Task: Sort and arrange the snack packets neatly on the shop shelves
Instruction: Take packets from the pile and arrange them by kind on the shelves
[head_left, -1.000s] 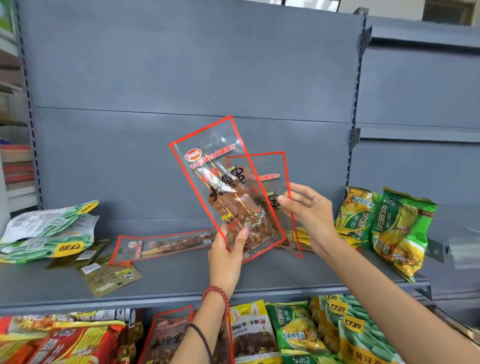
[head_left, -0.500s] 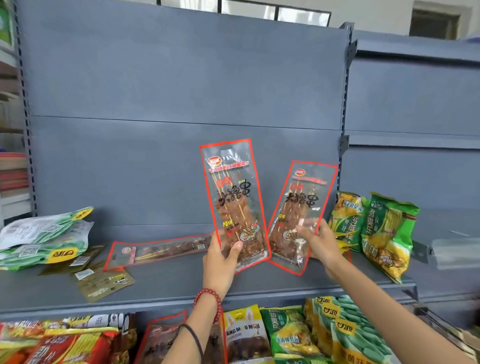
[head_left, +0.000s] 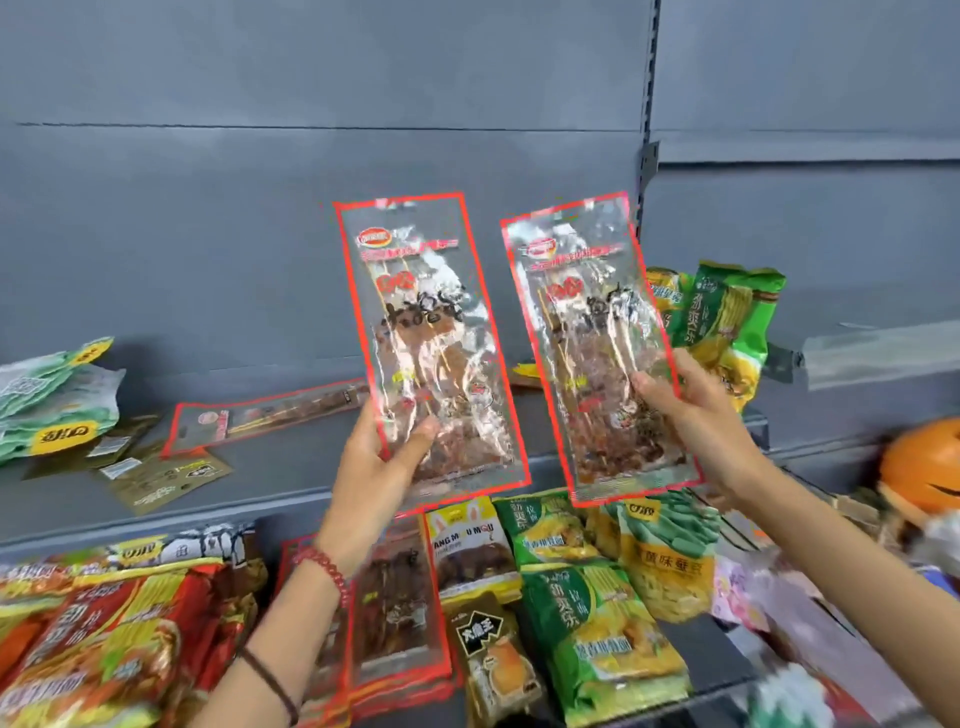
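Two clear red-edged skewer snack packets stand upright in the air in front of the grey shelf (head_left: 291, 499). My left hand (head_left: 379, 457) grips the left packet (head_left: 426, 332) by its lower part, thumb on its front. My right hand (head_left: 696, 415) holds the right packet (head_left: 587, 332) at its lower right edge. A third red-edged packet (head_left: 260, 415) lies flat on the shelf behind my left hand. More of the same kind (head_left: 400, 597) lie on the lower shelf.
Green and yellow packets (head_left: 52, 405) are piled at the shelf's left, with flat olive sachets (head_left: 166, 478) beside them. Green corn-snack bags (head_left: 727, 322) stand at the shelf's right end. The lower shelf holds red packets (head_left: 104, 639), green bags (head_left: 597, 623) and yellow bags (head_left: 670, 561). An orange object (head_left: 919, 462) sits far right.
Both hands have lifted their packets off the shelf and drawn them toward the camera, side by side and upright. The view has dropped, showing more of the lower shelf.
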